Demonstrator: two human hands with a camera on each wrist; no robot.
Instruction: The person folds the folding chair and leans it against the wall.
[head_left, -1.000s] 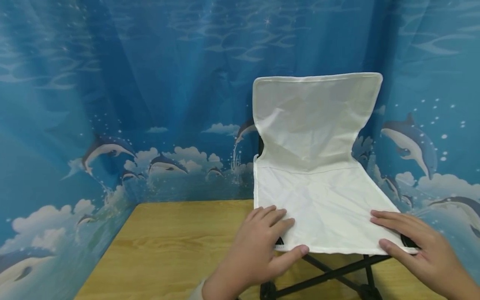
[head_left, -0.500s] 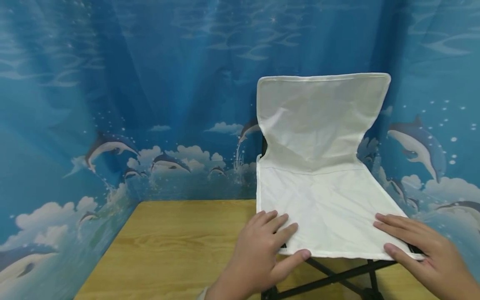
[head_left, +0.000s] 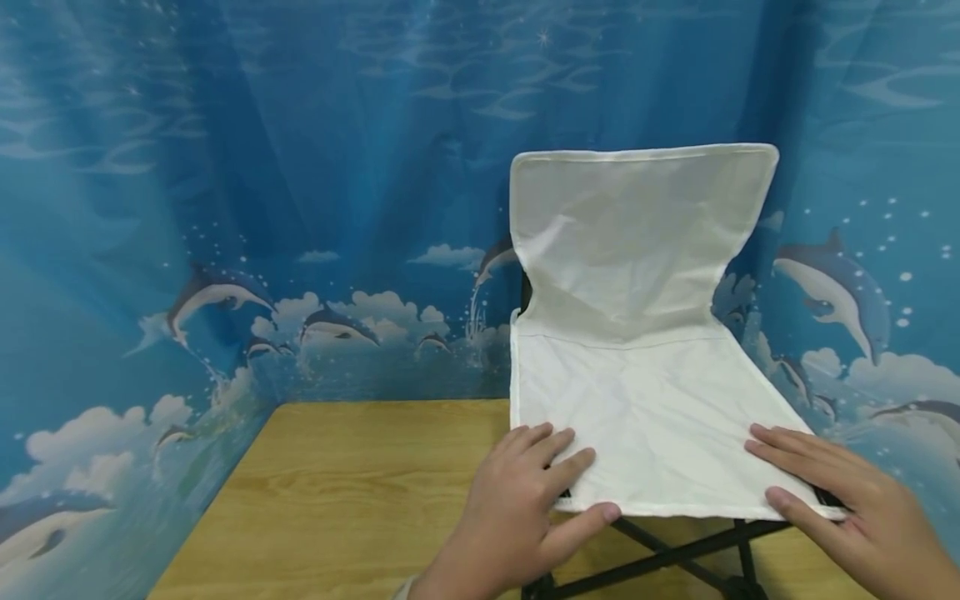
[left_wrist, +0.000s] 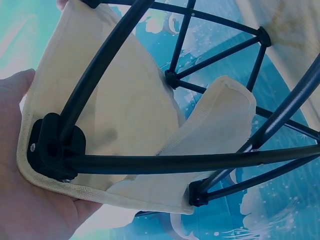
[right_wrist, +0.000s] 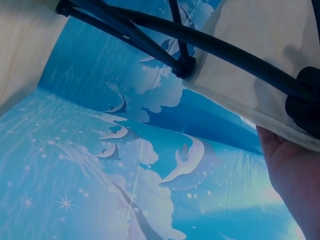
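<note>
"Chair [head_left: 637, 392] first: where is it?"

"Right of centre in the head view, upright on the tabletop [head_left: 337, 492], whose bare wood shows left of it in the lower frame. Its white backrest [head_left: 637, 242] rises toward the upper right, and the white seat [head_left: 645, 417] slopes down below it, with a thin seam [head_left: 622, 347] between. Black legs [head_left: 675, 556] cross under the front edge."

"And your left grip [head_left: 525, 504]?"

"Resting on the seat's front corner, low and just right of the middle. I have my fingers a little spread and nearly straight, my thumb along the front edge. I'm not clasping the cloth."

"Your right grip [head_left: 847, 492]?"

"On the other front corner, lower right. Fingers almost straight on the cloth, thumb held apart from them near the edge, curled round nothing."

"What about the wrist views?"

"They look up at the underside. In the left one a black joint [left_wrist: 50, 147] sits against the cloth corner, beside my palm. In the right one another joint [right_wrist: 306, 102] shows at the right edge, just above my hand."

"And behind?"

"Blue curtain [head_left: 337, 125] across the upper frame and down both sides, printed with dolphins [head_left: 221, 298] and clouds."
</note>
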